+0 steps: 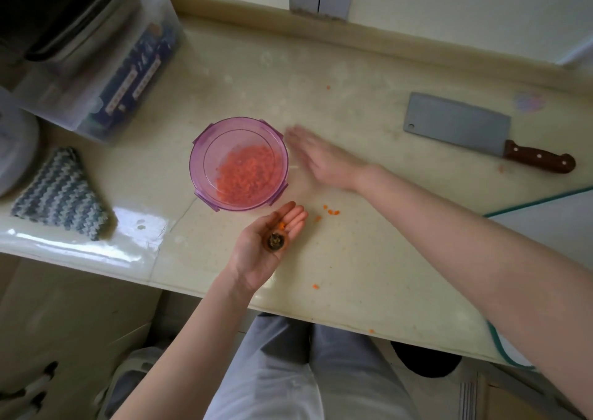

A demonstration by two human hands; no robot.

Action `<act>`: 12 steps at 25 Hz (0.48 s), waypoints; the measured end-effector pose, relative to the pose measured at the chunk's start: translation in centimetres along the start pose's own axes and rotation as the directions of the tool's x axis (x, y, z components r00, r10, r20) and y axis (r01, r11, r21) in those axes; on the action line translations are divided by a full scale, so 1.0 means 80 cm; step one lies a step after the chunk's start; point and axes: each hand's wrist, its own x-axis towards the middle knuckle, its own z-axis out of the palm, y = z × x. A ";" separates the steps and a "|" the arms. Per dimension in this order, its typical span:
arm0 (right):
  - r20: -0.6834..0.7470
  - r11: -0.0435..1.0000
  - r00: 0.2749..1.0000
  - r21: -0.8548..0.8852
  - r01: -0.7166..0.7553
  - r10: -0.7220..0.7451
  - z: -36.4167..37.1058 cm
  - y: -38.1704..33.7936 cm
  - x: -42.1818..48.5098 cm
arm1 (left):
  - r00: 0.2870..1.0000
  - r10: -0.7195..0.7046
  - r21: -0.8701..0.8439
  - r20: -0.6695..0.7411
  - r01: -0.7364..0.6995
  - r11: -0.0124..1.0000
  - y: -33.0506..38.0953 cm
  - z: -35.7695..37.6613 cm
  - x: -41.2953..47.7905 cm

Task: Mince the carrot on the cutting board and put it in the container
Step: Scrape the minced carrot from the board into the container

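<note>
Bench (pixel 369 76): pale, glossy, running the full width of the head view. Clear storage box (pixel 106 76) back left. White sheet with a teal edge (pixel 558 220) at the right margin is possibly the cutting board, can't confirm. Cleaver (pixel 459 124) lies flat back right with its handle to the right, well apart from both hands and untouched.

Purple container (pixel 208 143) sits mid-bench, upright, lid off. Minced carrot (pixel 247 175) covers most of its floor, so the bulk of the task looks done. Knitted cloth (pixel 61 195) lies left of it.

Right grip (pixel 324 159): flat, fingers straight, holding nothing, just beside the container's right rim. It's motion-blurred and I can't tell if the palm touches the bench.

Left grip (pixel 253 252): palm up, fingers relaxed and wide, cradling rather than clamping. The fingertips point at the container's near rim and are close to it, though touching or not is unclear. Carrot stub (pixel 276 241) rests in the palm, stem end up, with a few orange bits (pixel 282 226) by the fingers.

Loose bits (pixel 332 211) lie on the bench just right of the left fingertips and on the near side of the right grip. The container is up and left of them. A few more are scattered toward the bench's front edge.

Judgement: what's left is cleanup. The key relation is bits → container, a short diagonal up-left. The right grip is better placed to sweep, since the left is occupied. Risk: the stub goes in with the mince.
</note>
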 end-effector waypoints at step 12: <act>-0.016 0.996 1.000 0.085 -0.002 0.003 0.001 -0.019 -0.139 | 0.994 0.092 -0.024 -0.051 -0.093 0.995 -0.003 -0.009 0.000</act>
